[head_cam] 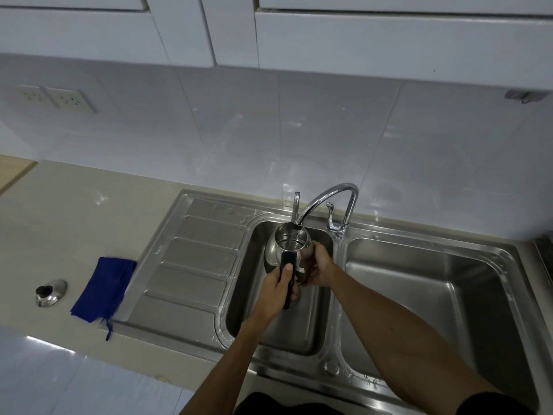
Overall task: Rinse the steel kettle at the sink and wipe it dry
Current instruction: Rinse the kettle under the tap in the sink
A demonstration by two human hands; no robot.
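Note:
The steel kettle (279, 245) is held over the left sink basin (287, 333), its open mouth right under the chrome faucet (335, 194) spout. Water runs into it. My left hand (276, 290) is wrapped around the kettle's black handle. My right hand (318, 265) cups the kettle's right side. The kettle's steel lid (51, 292) with a black knob lies on the counter at the far left. A blue cloth (103, 290) lies beside it, at the edge of the drainboard.
The ribbed drainboard (194, 265) is left of the basin, and a larger second basin (425, 304) is on the right. The beige counter (59, 223) stretches left. The tiled wall carries sockets (57, 98); white cabinets hang above.

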